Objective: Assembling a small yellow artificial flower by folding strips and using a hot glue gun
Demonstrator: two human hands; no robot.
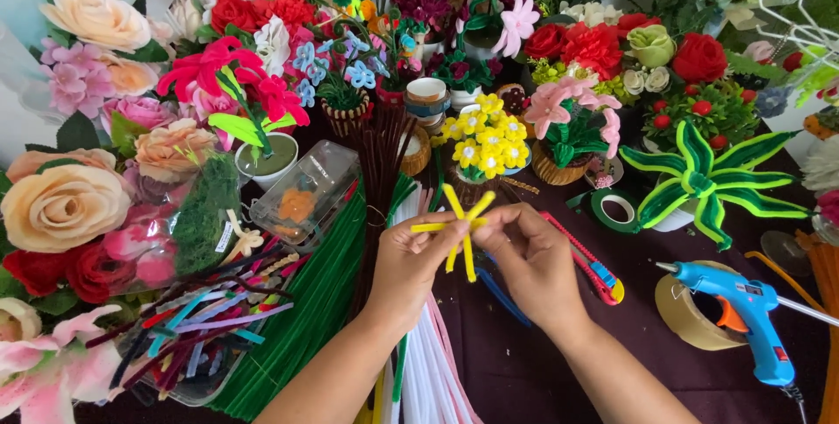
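My left hand (pixel 411 262) and my right hand (pixel 529 258) meet at the middle of the view, both pinching a small bundle of yellow pipe cleaners (pixel 461 223) whose ends fan out like spokes. The bundle is held above the dark tablecloth, just in front of a small pot of yellow pipe-cleaner flowers (pixel 483 140). Below my hands lie long bunches of green pipe cleaners (pixel 306 319) and white and pink pipe cleaners (pixel 433 371).
A red utility knife (pixel 587 260) lies right of my hands. A blue glue gun (pixel 743 315) rests on a tape roll (pixel 690 319) at right. A green tape roll (pixel 616 210), a striped green plant (pixel 703 181), a clear plastic box (pixel 306 192) and many artificial flowers crowd the back and left.
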